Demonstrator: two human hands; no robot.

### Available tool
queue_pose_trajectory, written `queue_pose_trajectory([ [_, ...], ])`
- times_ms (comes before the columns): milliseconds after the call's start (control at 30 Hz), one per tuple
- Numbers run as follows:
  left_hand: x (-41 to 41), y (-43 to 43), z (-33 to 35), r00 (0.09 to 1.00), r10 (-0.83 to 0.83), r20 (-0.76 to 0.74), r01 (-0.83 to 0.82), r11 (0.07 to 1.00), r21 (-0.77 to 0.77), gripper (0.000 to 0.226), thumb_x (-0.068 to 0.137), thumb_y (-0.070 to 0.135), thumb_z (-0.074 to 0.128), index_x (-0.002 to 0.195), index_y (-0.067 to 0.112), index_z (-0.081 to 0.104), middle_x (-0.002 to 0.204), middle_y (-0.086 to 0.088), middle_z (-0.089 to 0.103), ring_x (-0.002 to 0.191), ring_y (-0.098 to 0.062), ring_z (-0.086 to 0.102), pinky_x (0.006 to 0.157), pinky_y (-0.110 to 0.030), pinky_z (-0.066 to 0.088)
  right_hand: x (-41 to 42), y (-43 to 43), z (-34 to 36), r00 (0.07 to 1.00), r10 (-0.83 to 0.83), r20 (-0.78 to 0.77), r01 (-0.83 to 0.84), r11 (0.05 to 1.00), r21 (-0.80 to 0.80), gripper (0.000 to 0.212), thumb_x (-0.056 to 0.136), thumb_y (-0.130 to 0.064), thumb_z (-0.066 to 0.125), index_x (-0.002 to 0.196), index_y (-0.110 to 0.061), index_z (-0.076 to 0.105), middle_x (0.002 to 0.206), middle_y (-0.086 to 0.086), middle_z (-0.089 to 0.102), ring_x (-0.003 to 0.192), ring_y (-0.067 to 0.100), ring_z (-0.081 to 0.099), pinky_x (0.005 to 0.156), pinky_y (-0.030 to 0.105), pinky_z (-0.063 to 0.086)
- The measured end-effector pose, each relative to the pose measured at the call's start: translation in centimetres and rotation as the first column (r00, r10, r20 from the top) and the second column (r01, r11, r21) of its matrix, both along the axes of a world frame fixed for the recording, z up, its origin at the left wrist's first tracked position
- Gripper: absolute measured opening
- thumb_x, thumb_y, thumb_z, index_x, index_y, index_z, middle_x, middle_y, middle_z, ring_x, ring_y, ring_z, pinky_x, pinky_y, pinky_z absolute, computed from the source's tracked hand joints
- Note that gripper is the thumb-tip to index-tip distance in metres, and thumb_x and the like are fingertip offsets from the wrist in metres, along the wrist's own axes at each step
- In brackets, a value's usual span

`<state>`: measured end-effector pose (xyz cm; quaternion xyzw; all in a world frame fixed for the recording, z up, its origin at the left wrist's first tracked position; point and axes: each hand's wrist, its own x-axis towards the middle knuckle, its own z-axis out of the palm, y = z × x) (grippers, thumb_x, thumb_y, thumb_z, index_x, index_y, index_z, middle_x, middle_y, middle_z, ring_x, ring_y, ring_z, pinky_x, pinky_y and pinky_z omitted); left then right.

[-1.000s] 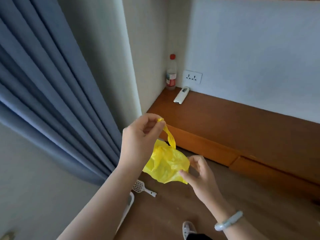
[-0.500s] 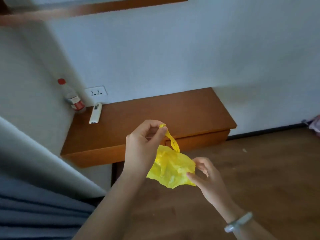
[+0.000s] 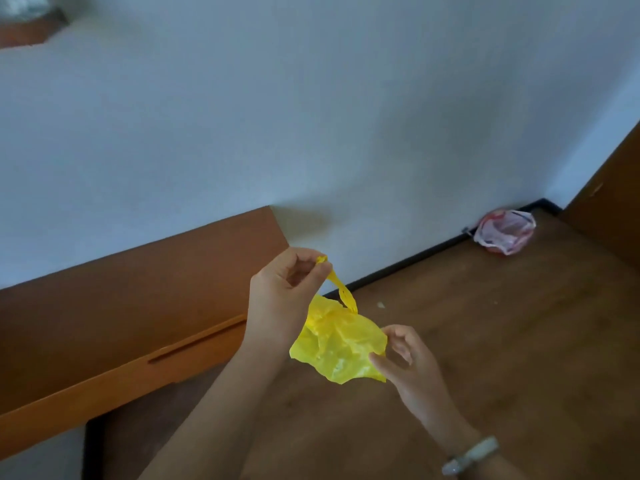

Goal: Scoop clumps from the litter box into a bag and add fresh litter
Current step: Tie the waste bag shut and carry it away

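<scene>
I see the yellow bag (image 3: 337,348) held in the air at mid-frame, above the wooden floor (image 3: 485,358), crumpled and collapsed on itself; I cannot tell whether it holds anything. My left hand (image 3: 280,299) pinches the end of its twisted handle loop (image 3: 341,292) between thumb and curled fingers, so the bag hangs below. My right hand (image 3: 405,362), with a pale bracelet (image 3: 471,457) at the wrist, pinches the bag's lower right edge. To the left runs a low brown tabletop (image 3: 138,299) against the white wall (image 3: 311,116). Well apart, in the far corner, a pink-and-white plastic bag (image 3: 504,232) sits on the floor with its mouth open; its contents are too blurred to make out.
</scene>
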<state>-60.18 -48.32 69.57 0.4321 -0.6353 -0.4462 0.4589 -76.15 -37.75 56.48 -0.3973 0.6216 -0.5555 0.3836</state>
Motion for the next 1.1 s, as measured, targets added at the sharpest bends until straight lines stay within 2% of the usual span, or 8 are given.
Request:
queue_pose_trajectory([
  [133, -9.1, -1.9, 0.2, 0.996, -0.075, -0.040, 0.076, 0.997, 0.029, 0.017, 0.081, 0.011, 0.072, 0.076, 0.027, 0.068, 0.067, 0.014, 0.069, 0.066, 0.001, 0.063, 0.062, -0.012, 0.046, -8.4, -0.7, 0.0, 0.998, -0.064, -0.015, 0.064, 0.998, 0.010, 0.037, 0.063, -0.033, 0.074, 0.096, -0.024, 0.062, 0.100, -0.008, 0.069, 0.101, 0.007, 0.062, 0.083, 0.039, 0.053],
  [267, -17.2, -4.5, 0.6, 0.982, -0.180, -0.061, 0.184, 0.981, 0.057, 0.018, 0.081, 0.011, 0.072, 0.076, 0.028, 0.068, 0.071, 0.011, 0.071, 0.073, -0.004, 0.066, 0.068, -0.013, 0.048, -15.7, -1.9, -0.4, 0.981, -0.190, -0.032, 0.191, 0.981, 0.020, 0.037, 0.060, -0.037, 0.075, 0.095, -0.034, 0.062, 0.100, -0.004, 0.069, 0.100, 0.015, 0.063, 0.086, 0.046, 0.052],
  [400, -24.8, -7.4, 0.5, 0.959, -0.279, -0.042, 0.281, 0.958, 0.054, 0.016, 0.081, 0.011, 0.072, 0.078, 0.026, 0.069, 0.074, 0.007, 0.071, 0.074, -0.007, 0.067, 0.068, -0.016, 0.049, -21.5, -3.7, -0.5, 0.959, -0.281, -0.047, 0.282, 0.959, 0.015, 0.035, 0.061, -0.041, 0.073, 0.093, -0.035, 0.062, 0.097, -0.006, 0.068, 0.093, 0.013, 0.063, 0.080, 0.037, 0.053],
  [533, -32.3, -11.0, 0.4, 0.925, -0.379, -0.018, 0.379, 0.925, 0.014, 0.014, 0.081, 0.010, 0.072, 0.079, 0.023, 0.068, 0.074, 0.007, 0.071, 0.069, -0.002, 0.065, 0.063, -0.010, 0.046, -27.0, -6.4, -0.9, 0.923, -0.382, -0.045, 0.383, 0.924, -0.001, 0.036, 0.061, -0.045, 0.069, 0.092, -0.028, 0.061, 0.091, -0.014, 0.067, 0.085, 0.003, 0.061, 0.071, 0.022, 0.050],
  [700, -41.0, -15.9, 0.0, 0.857, -0.515, 0.025, 0.516, 0.857, -0.011, 0.010, 0.081, 0.012, 0.072, 0.081, 0.021, 0.068, 0.073, 0.007, 0.070, 0.066, 0.001, 0.063, 0.062, -0.008, 0.046, -33.2, -10.4, -1.2, 0.843, -0.537, 0.027, 0.537, 0.843, 0.000, 0.026, 0.066, -0.022, 0.067, 0.092, -0.024, 0.063, 0.083, -0.012, 0.068, 0.076, 0.000, 0.061, 0.063, 0.018, 0.049],
  [867, -49.5, -20.5, 0.5, 0.771, -0.635, 0.049, 0.637, 0.770, -0.029, 0.015, 0.081, 0.011, 0.071, 0.079, 0.024, 0.066, 0.071, 0.011, 0.068, 0.063, 0.006, 0.062, 0.062, -0.007, 0.045, -39.8, -14.1, -1.6, 0.747, -0.659, 0.092, 0.660, 0.751, 0.015, 0.026, 0.065, -0.017, 0.069, 0.090, -0.024, 0.063, 0.088, -0.001, 0.068, 0.079, 0.007, 0.062, 0.065, 0.021, 0.049],
  [1000, -56.3, -23.0, 0.6, 0.719, -0.695, 0.029, 0.695, 0.719, -0.022, 0.016, 0.082, 0.007, 0.070, 0.079, 0.022, 0.065, 0.061, 0.015, 0.066, 0.059, 0.007, 0.061, 0.058, -0.005, 0.043, -45.3, -16.4, -2.0, 0.688, -0.717, 0.115, 0.719, 0.694, 0.028, 0.026, 0.071, -0.008, 0.070, 0.089, -0.025, 0.064, 0.090, 0.006, 0.068, 0.081, 0.015, 0.062, 0.065, 0.026, 0.051],
  [1100, -61.4, -24.7, 0.1, 0.700, -0.713, 0.026, 0.714, 0.700, -0.021, 0.010, 0.083, 0.006, 0.069, 0.086, 0.015, 0.065, 0.069, 0.011, 0.066, 0.058, 0.008, 0.061, 0.058, -0.005, 0.043, -49.9, -18.0, -2.0, 0.657, -0.745, 0.116, 0.745, 0.665, 0.052, 0.027, 0.075, 0.000, 0.069, 0.089, -0.022, 0.062, 0.090, 0.006, 0.067, 0.082, 0.016, 0.061, 0.066, 0.027, 0.050],
])
